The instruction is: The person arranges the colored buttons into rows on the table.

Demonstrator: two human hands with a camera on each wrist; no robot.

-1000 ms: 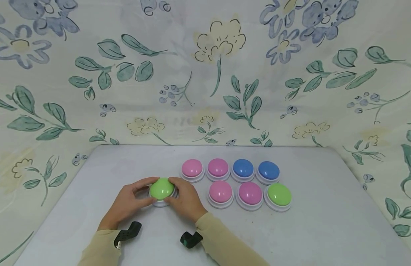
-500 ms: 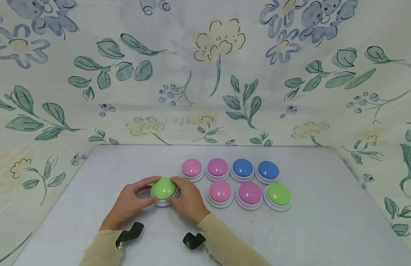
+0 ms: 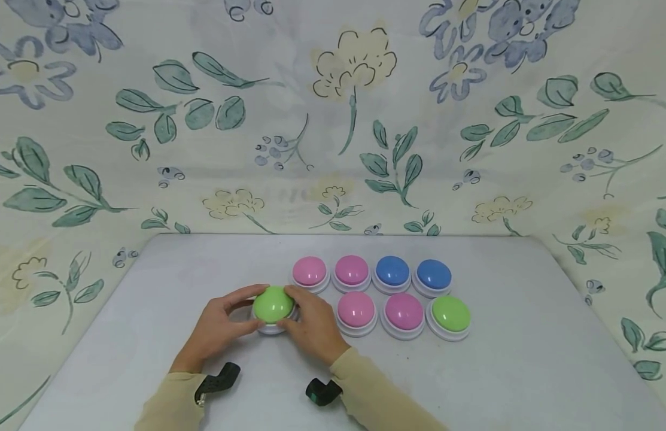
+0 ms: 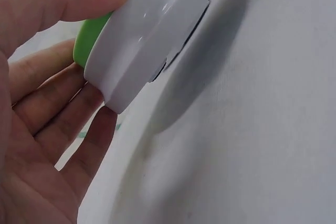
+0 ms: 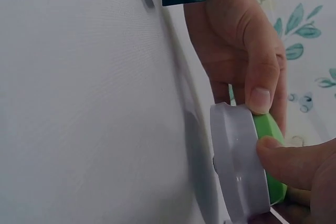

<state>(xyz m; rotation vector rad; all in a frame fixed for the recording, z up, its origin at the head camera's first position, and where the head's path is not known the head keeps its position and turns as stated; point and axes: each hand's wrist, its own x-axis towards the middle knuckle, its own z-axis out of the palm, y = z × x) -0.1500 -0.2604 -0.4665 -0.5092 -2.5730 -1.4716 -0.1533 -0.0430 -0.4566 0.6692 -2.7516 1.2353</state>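
A green dome push button (image 3: 273, 304) on a white round base sits between both hands, left of the other buttons. My left hand (image 3: 218, 326) grips its left side, thumb at the front and fingers round the back. From the right side, my right hand (image 3: 314, 324) grips it too, its thumb near the front of the rim. In the left wrist view the white base (image 4: 142, 35) is tilted in that camera's picture, with a shadow beside it on the table. The right wrist view has both thumbs at the edge of the green dome (image 5: 269, 129).
Right of the hands stand two rows of buttons: pink (image 3: 309, 272), pink (image 3: 351, 270), blue (image 3: 392, 272) and blue (image 3: 434, 274) behind; pink (image 3: 356, 309), darker pink (image 3: 404, 312) and green (image 3: 451, 313) in front. A floral cloth (image 3: 333, 131) hangs behind the white table (image 3: 526, 359).
Both hands have shifted slightly to the right with the green button between them, nearer the front row's left pink button. The other buttons keep their places.
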